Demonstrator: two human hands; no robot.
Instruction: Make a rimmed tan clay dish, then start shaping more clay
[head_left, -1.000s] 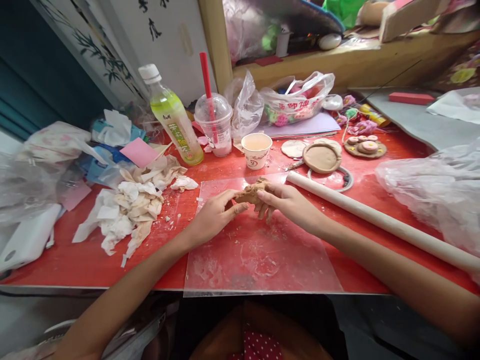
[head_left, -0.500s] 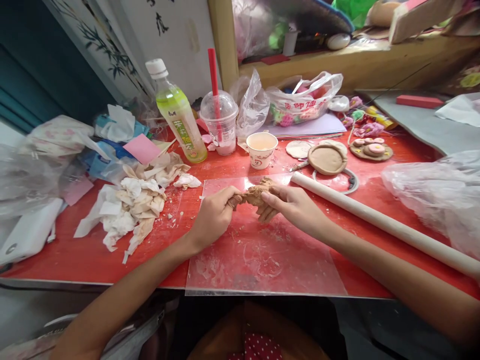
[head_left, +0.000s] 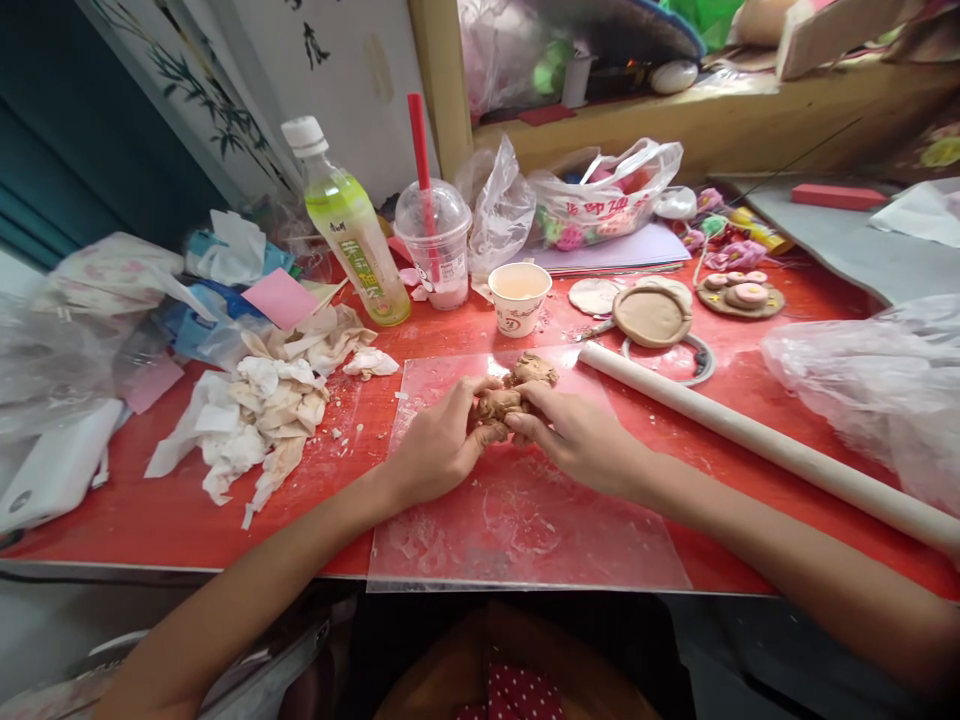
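Between my two hands is a lump of brown clay [head_left: 498,404], rough and uneven on its surface. My left hand [head_left: 442,435] grips its left side, thumb and fingers wrapped round it. On the other side my right hand [head_left: 574,425] is closed on the same lump, thumb toward me. Just beyond my fingers a second piece of brown clay [head_left: 534,369] lies on the clear plastic sheet [head_left: 517,545]; whether it joins the held lump I cannot tell. Smears and crumbs mark the sheet.
A long pale rolling rod [head_left: 712,420] lies on the right, near a round clay dish [head_left: 652,315]. Behind the clay stand a paper cup [head_left: 519,300], a lidded cup with a red straw [head_left: 435,245] and a bottle [head_left: 356,235]. Crumpled tissues [head_left: 274,410] cover the left.
My hands have come closer together around the clay. My left thumb and fingers now wrap its side instead of pinching its end, and the farther clay piece shows more clearly.
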